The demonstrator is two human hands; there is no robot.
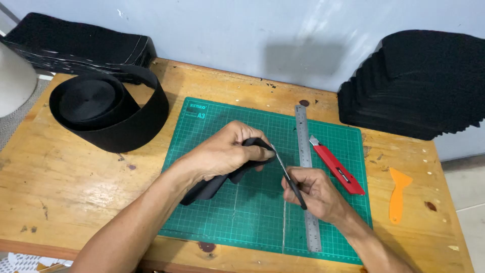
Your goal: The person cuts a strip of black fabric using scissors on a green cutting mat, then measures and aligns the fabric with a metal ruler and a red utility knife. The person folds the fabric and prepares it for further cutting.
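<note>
Holding a black fabric strip (212,184) over the green cutting mat (212,222) near the middle of the frame, the left hand (225,151) is pinching its upper end, fingers curled tight together around the folded bit. The strip's long axis is running diagonally, from the fingertips near frame centre down toward the lower left, where the loose tail is lying on the mat.

The left forearm is coming in from the bottom left, wrist bent so the knuckles are facing up. The right hand (313,194) is coming in from the lower right, fingers closed around the black handle of a pair of small scissors (288,177). Those are pointing up and to the left, with the metal tip right at the strip's folded end, looks like touching it, though whether the blades are actually biting is hard to tell.

Just right of the hands a steel ruler (308,177) is lying almost vertical on the mat, and a red utility knife (337,169) is sitting beside it at an angle. An orange scraper (398,194) is resting on the wooden table (76,182) further right. A big roll of black webbing (108,111) is sitting upper left, with stacks of black pieces (419,86) upper right.
</note>
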